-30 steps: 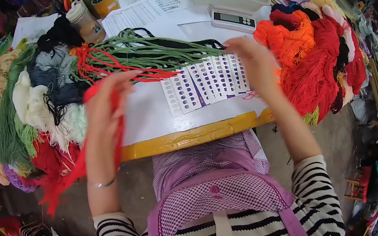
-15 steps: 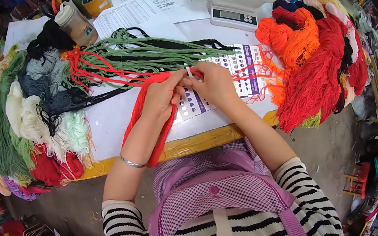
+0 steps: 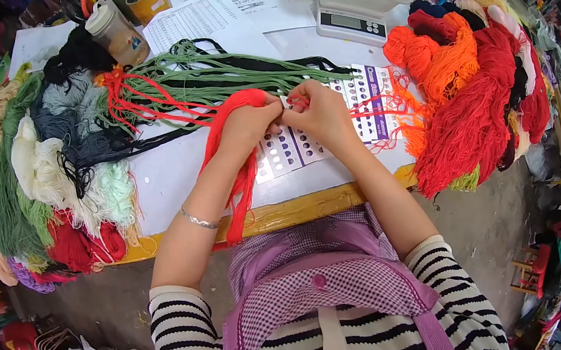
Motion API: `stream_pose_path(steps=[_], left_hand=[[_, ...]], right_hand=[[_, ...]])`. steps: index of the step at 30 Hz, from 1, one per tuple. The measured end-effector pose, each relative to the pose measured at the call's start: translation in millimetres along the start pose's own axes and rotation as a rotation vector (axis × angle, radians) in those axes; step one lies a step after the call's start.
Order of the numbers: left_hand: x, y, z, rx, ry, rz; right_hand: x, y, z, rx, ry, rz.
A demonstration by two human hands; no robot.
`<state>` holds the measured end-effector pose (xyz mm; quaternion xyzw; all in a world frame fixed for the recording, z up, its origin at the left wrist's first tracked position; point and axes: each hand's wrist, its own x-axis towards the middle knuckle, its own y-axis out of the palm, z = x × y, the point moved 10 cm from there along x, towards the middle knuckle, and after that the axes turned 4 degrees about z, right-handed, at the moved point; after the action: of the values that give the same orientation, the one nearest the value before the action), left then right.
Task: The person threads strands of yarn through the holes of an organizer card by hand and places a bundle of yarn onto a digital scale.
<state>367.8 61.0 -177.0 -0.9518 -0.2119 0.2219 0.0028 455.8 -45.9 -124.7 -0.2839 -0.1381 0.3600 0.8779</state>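
Observation:
My left hand (image 3: 252, 123) is closed on a bundle of red yarn (image 3: 226, 150), which drapes over the wrist and hangs past the table's front edge. My right hand (image 3: 321, 114) faces it with bent fingers, and a bit of red yarn shows at its pinched fingertips. Both hands are over white cards with rows of punched holes (image 3: 286, 151) and a purple printed strip (image 3: 374, 95). Red strands run from the cards' right side. Green yarn (image 3: 210, 74) lies behind the hands, with black strands among it. The fingertips partly hide what they pinch.
Yarn hanks are heaped at left, among them a cream hank (image 3: 34, 158); orange (image 3: 446, 57) and dark red (image 3: 459, 130) ones lie at right. At the back are a digital scale (image 3: 349, 23) with a clear tray, a lidded jar (image 3: 117, 33), a pen holder and papers (image 3: 190, 24).
The hands have drawn slightly apart, my right fingers lifting away from my left fingertips. The red bundle's hanging end has shifted a little to the right. The view has moved slightly.

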Motion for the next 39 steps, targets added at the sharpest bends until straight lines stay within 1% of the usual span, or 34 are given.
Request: stream_pose_path(steps=[2,3,4,6,7,8,10,11,12,14,15,16,18,20,22,24,26,27,28,30,32,33,34,35,36,37,38,39], left_hand=[[-5,-12,-7,0.011,0.127,0.000],[-10,-18,-13,-0.126,0.177,-0.016],[-14,-23,-20,-0.121,0.177,-0.013],[-21,-31,-15,-0.487,0.025,0.003],[-20,-19,-24,-0.572,0.045,0.197],[-20,-17,-26,-0.571,0.045,0.196],[-23,8,-30,-0.268,-0.007,0.261],[-20,12,-25,-0.053,-0.043,0.213],[-17,17,-23,-0.053,-0.042,0.213],[-10,23,-23,0.189,0.019,0.213],[-10,16,-29,0.177,0.139,0.160],[-23,10,-41,0.180,0.138,0.162],[-51,-45,-48,0.379,-0.090,-0.111],[-49,-121,-15,0.222,-0.007,-0.286],[-61,-189,11,-0.160,-0.111,-0.313],[-69,-246,21,-0.439,-0.048,-0.292],[-81,-289,14,-0.677,0.078,-0.467],[-75,-313,13,-0.618,0.175,-0.331],[-73,-306,7,-0.620,0.185,-0.336],[-88,-312,-2,-0.562,0.278,-0.687],[-96,-294,-16,-0.503,0.435,-0.727],[-104,-256,-33,-0.559,0.420,-0.717],[-106,-215,-52,-0.609,0.448,-0.526],[-98,-190,-53,-0.707,0.445,-0.304],[-107,-149,-67,-0.797,0.413,-0.209],[-108,-122,-71,-0.811,0.431,-0.017],[-112,-97,-74,-0.828,0.400,-0.033],[-115,-75,-78,-0.791,0.408,0.023]], right_hand=[[-2,3,2,-0.006,-0.062,-0.022],[-3,5,0,-0.007,-0.054,-0.018],[-3,6,0,-0.004,-0.052,-0.022],[-3,8,-2,-0.023,-0.047,-0.029],[-3,9,-3,-0.036,-0.050,-0.025],[-5,9,-2,-0.036,-0.051,-0.025],[-10,-2,7,-0.057,-0.110,-0.130],[-10,-1,5,-0.058,-0.110,-0.130],[-9,1,4,-0.063,-0.120,-0.123],[-8,0,3,-0.067,-0.128,-0.121],[-7,2,2,-0.079,-0.105,-0.078],[-6,6,1,-0.090,-0.082,-0.035],[-5,7,-1,-0.070,-0.069,-0.020],[-3,7,-3,-0.048,-0.057,-0.009],[-2,10,-4,-0.044,-0.023,0.020],[-3,10,-3,-0.042,-0.021,0.026],[-3,9,-1,-0.045,-0.024,0.031],[-3,10,-2,-0.058,-0.024,0.028],[-3,10,-2,-0.072,-0.028,0.026],[-5,9,1,-0.090,-0.038,0.027],[-6,9,4,-0.100,-0.062,0.031],[-8,9,10,-0.092,-0.149,0.018],[-9,11,21,-0.087,-0.234,0.005],[-13,11,35,0.019,-0.261,0.064],[-14,10,47,0.017,-0.267,0.069],[-17,16,61,0.292,-0.281,0.151],[-21,20,75,0.568,-0.287,0.227],[-25,21,88,0.626,-0.300,0.262]])
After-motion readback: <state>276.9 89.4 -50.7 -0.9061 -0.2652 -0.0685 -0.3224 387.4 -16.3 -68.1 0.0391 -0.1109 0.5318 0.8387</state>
